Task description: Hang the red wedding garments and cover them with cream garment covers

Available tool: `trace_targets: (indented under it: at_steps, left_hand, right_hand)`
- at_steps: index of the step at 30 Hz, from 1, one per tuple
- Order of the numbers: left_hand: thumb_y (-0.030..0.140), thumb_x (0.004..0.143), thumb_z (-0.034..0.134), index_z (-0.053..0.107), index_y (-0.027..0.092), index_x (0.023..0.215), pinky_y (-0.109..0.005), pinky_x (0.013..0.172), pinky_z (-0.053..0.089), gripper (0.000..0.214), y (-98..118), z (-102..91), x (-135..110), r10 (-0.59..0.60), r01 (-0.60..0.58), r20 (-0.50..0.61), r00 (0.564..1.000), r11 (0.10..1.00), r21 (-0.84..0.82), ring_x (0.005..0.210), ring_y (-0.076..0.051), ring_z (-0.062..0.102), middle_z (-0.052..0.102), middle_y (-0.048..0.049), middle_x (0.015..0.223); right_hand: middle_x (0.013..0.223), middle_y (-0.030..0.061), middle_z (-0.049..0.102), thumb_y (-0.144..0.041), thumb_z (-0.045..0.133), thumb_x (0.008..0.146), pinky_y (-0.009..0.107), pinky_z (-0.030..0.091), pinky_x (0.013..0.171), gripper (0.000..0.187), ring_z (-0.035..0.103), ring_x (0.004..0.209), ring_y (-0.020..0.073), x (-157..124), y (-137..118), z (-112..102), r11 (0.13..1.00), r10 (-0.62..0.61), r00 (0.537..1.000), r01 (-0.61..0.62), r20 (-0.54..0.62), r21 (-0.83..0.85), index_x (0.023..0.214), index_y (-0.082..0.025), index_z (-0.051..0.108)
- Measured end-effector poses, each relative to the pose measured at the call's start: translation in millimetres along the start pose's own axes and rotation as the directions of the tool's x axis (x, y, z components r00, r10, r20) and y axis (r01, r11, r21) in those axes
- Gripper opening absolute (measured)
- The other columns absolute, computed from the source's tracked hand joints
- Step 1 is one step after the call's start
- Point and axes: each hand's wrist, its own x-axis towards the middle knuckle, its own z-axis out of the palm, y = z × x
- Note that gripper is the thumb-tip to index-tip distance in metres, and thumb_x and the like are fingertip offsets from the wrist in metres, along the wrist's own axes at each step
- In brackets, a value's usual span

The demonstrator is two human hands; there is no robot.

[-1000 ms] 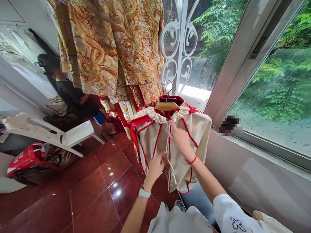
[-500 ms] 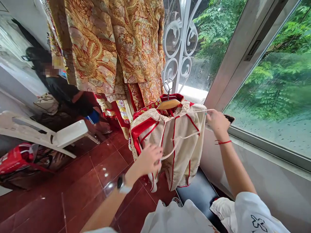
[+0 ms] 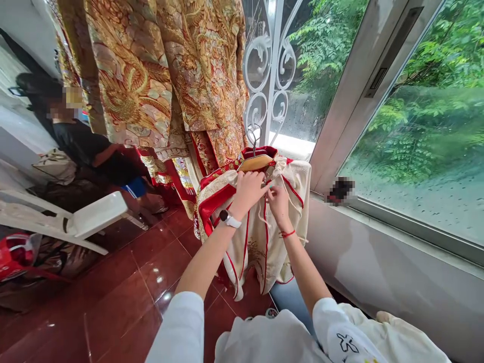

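A cream garment [image 3: 255, 242] with red piping and a gathered neckline hangs from a wooden hanger [image 3: 255, 162], over a red garment. At its neckline my left hand [image 3: 249, 191], wearing a watch, has its fingers bent in and closed on the cream drawstring. My right hand [image 3: 278, 204], with a red string at the wrist, pinches the drawstring [image 3: 262, 218] beside it. The fingertips of both hands meet, partly hiding what is between them. Another length of cord dangles to the right from a gathered knot.
Gold-embroidered garments [image 3: 132, 75] hang behind, beside a white scrolled metal frame [image 3: 270, 75]. A window [image 3: 408, 151] with a sill lies to the right. At left stand a white chair [image 3: 100, 214] and a person in black [image 3: 83, 146]. The floor [image 3: 124, 302] is red tile.
My right hand has moved left from the garment's right edge to its neckline. My left hand has risen from the garment's lower front to meet it. The stretched cord now hangs slack.
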Motion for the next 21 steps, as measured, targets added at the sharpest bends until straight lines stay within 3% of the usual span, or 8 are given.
trace_targets:
  at_steps: [3, 8, 14, 21]
  left_hand:
    - [0.021, 0.099, 0.049, 0.069, 0.015, 0.104, -0.04, 0.089, 0.042, 0.021, -10, 19.4, 8, 0.044, -0.046, 0.094, 0.995, 0.999, 0.016, 0.099, -0.026, 0.064, 0.073, -0.012, 0.099]
    - [0.014, 0.098, 0.046, 0.072, 0.018, 0.102, -0.037, 0.085, 0.043, 0.027, -20, 15.0, 5, 0.088, -0.069, 0.192, 0.977, 0.992, -0.104, 0.101, -0.024, 0.064, 0.073, -0.0085, 0.107]
    - [0.015, 0.099, 0.044, 0.073, 0.018, 0.103, -0.04, 0.086, 0.042, 0.03, -21, 14.2, 1, 0.119, -0.101, 0.152, 0.981, 0.987, -0.125, 0.103, -0.025, 0.061, 0.072, -0.0095, 0.105]
    - [0.012, 0.099, 0.04, 0.072, 0.017, 0.109, -0.041, 0.086, 0.04, 0.034, -22, 11.9, -7, 0.154, -0.149, 0.148, 0.977, 0.988, -0.046, 0.103, -0.026, 0.059, 0.07, -0.0105, 0.105]
  right_hand:
    - [0.088, 0.0123, 0.072, -0.051, 0.054, 0.088, 0.035, 0.055, 0.066, 0.043, 0.063, 0.068, 0.0197, 1, 12, 3, 0.986, 0.062, 0.994, -0.046, -0.093, 0.163, 0.085, -0.013, 0.071]
    - [0.081, 0.0112, 0.073, -0.061, 0.06, 0.081, 0.034, 0.057, 0.058, 0.05, 0.066, 0.064, 0.0205, -10, 11, -3, 0.877, 0.15, 0.987, -0.16, 0.059, 0.452, 0.087, -0.012, 0.071]
    - [0.064, 0.0067, 0.067, -0.054, 0.06, 0.082, 0.031, 0.05, 0.053, 0.04, 0.063, 0.054, 0.0196, -10, -5, -9, 0.932, 0.103, 0.995, -0.092, -0.012, 0.35, 0.07, -0.016, 0.066]
    - [0.063, 0.0054, 0.065, -0.069, 0.061, 0.076, 0.031, 0.05, 0.052, 0.054, 0.057, 0.05, 0.0163, -10, -8, 0, 0.884, 0.156, 0.988, -0.146, 0.016, 0.444, 0.075, -0.015, 0.067]
